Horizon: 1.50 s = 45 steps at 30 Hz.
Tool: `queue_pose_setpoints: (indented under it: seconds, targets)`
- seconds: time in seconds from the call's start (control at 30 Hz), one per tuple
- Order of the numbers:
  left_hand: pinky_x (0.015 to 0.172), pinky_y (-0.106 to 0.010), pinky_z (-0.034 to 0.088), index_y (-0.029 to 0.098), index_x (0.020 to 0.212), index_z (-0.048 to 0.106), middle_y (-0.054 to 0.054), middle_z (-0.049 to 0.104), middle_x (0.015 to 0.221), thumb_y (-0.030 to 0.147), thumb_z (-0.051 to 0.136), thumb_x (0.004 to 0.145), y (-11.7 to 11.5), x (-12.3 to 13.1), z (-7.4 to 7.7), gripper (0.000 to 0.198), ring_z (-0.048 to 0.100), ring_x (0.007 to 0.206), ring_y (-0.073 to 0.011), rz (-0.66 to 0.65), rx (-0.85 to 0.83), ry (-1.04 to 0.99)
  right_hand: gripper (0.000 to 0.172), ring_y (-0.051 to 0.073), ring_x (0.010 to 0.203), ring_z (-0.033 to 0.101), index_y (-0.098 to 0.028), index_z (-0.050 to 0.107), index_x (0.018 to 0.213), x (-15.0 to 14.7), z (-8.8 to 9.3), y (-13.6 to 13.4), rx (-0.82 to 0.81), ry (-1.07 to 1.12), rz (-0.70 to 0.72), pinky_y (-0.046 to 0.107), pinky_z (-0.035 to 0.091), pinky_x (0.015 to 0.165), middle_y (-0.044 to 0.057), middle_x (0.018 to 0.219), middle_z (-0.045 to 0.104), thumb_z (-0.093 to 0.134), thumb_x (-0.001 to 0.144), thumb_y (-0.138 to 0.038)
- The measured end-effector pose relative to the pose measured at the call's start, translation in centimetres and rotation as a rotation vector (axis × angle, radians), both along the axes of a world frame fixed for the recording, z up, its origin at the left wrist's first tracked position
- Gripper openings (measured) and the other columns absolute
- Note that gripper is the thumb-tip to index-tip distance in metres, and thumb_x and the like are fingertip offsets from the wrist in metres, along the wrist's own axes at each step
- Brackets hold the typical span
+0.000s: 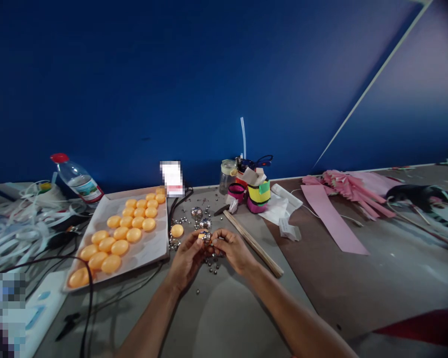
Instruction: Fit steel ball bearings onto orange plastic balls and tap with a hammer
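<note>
Between my two hands is an orange ball partly covered with shiny silver beads point(204, 237). My left hand point(188, 256) has its fingers closed around the ball's left side. The fingers of my right hand point(231, 248) are pinched at its right side; whether they also hold a small bead cannot be made out. Just beyond the hands sit silver-covered balls point(196, 213). A plain orange ball point(177, 230) lies on the table left of them. Loose silver beads point(213, 266) are scattered around and below my hands.
To the left, a white tray point(155, 248) carries rows of orange balls. A bottle with a red cap point(84, 186) leans behind it. Wooden sticks point(256, 246) lie right of my hands, near a glass jar point(227, 176) and a colourful holder point(259, 199). Pink ribbon point(334, 219) lies farther right.
</note>
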<state>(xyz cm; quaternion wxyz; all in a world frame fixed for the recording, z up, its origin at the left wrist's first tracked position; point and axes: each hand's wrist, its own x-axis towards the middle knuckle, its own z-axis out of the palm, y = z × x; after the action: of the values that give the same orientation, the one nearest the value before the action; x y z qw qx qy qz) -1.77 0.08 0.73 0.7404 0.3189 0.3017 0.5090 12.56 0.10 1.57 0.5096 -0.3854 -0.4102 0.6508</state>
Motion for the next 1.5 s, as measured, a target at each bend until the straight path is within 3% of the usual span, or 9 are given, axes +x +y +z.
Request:
queue_pose_setpoints:
  seconds: [0.33,0.53,0.7,0.77,0.9,0.97,1.07,1.33,1.5]
  targets:
    - [0.067,-0.027,0.048,0.018,0.100,0.062,-0.002,0.065,0.085,0.027,0.069,0.074,0.1,0.1,-1.1,0.028,0.062,0.066,-0.0129,0.061,0.092,0.092,0.020,0.008,0.047,0.044,-0.018,0.052,0.068,-0.1,-0.5,0.2,0.008,-0.040,-0.031,0.021,0.032,0.049,-0.006,0.054,0.051,0.067,0.065,-0.031]
    - [0.066,-0.029,0.049,0.017,0.098,0.062,-0.003,0.067,0.083,0.029,0.071,0.071,-0.2,0.6,-0.6,0.031,0.063,0.065,-0.0152,0.074,0.083,0.110,0.026,0.007,0.048,0.045,-0.019,0.050,0.073,-0.5,-0.9,0.1,-0.022,-0.041,-0.103,0.021,0.034,0.049,-0.007,0.057,0.052,0.070,0.063,-0.030]
    - [0.068,-0.028,0.050,0.017,0.097,0.063,-0.003,0.068,0.083,0.029,0.071,0.072,-0.1,0.3,-0.1,0.030,0.063,0.065,-0.0135,0.065,0.027,0.036,0.027,0.008,0.047,0.044,-0.019,0.049,0.072,0.4,-1.2,0.7,-0.010,-0.003,-0.027,0.021,0.034,0.048,-0.005,0.057,0.052,0.067,0.068,-0.039]
    - [0.069,-0.028,0.051,0.017,0.097,0.064,-0.003,0.068,0.084,0.030,0.070,0.073,0.0,0.0,-0.1,0.028,0.064,0.067,-0.0135,0.061,-0.012,-0.010,0.022,0.009,0.048,0.046,-0.019,0.054,0.076,1.3,-1.2,1.1,0.054,-0.125,-0.027,0.022,0.035,0.049,-0.003,0.061,0.053,0.059,0.075,-0.041]
    - [0.070,-0.028,0.053,0.017,0.100,0.063,-0.004,0.069,0.087,0.027,0.069,0.074,0.3,-0.6,-0.2,0.029,0.066,0.071,-0.0149,0.058,-0.049,-0.051,0.018,0.018,0.079,0.058,-0.018,0.064,0.093,2.9,-1.1,1.6,0.391,-0.852,-0.075,0.029,0.043,0.071,0.007,0.087,0.064,0.052,0.081,-0.022]
    - [0.070,-0.028,0.053,0.017,0.103,0.063,-0.005,0.069,0.091,0.026,0.069,0.075,0.3,-0.7,-0.2,0.030,0.066,0.072,-0.0147,0.060,-0.045,-0.062,0.022,0.020,0.088,0.058,-0.017,0.064,0.099,3.1,-0.9,1.5,0.472,-1.187,-0.007,0.031,0.041,0.078,0.010,0.098,0.063,0.051,0.081,-0.018]
    - [0.072,-0.027,0.053,0.016,0.104,0.062,-0.007,0.069,0.096,0.023,0.068,0.075,0.3,-0.7,0.0,0.031,0.066,0.076,-0.0147,0.048,-0.045,-0.080,0.022,0.021,0.085,0.059,-0.019,0.064,0.101,2.7,-0.7,1.1,0.492,-1.499,0.122,0.029,0.039,0.074,0.010,0.097,0.063,0.050,0.083,-0.018]
    - [0.075,-0.025,0.053,0.017,0.102,0.062,-0.006,0.069,0.098,0.019,0.070,0.073,0.2,-0.6,0.4,0.031,0.066,0.077,-0.0138,0.031,-0.060,-0.099,0.016,0.018,0.076,0.058,-0.017,0.062,0.086,1.2,-1.5,1.3,0.538,-1.591,0.075,0.029,0.035,0.072,0.009,0.090,0.063,0.047,0.084,-0.014]
    - [0.073,-0.025,0.054,0.017,0.102,0.062,-0.003,0.069,0.089,0.020,0.071,0.072,0.5,-0.8,0.0,0.031,0.066,0.074,-0.0135,0.061,-0.084,-0.113,0.016,0.018,0.081,0.056,-0.016,0.059,0.083,1.8,-2.2,1.4,0.583,-1.300,-0.122,0.027,0.037,0.073,0.008,0.087,0.062,0.044,0.082,-0.010]
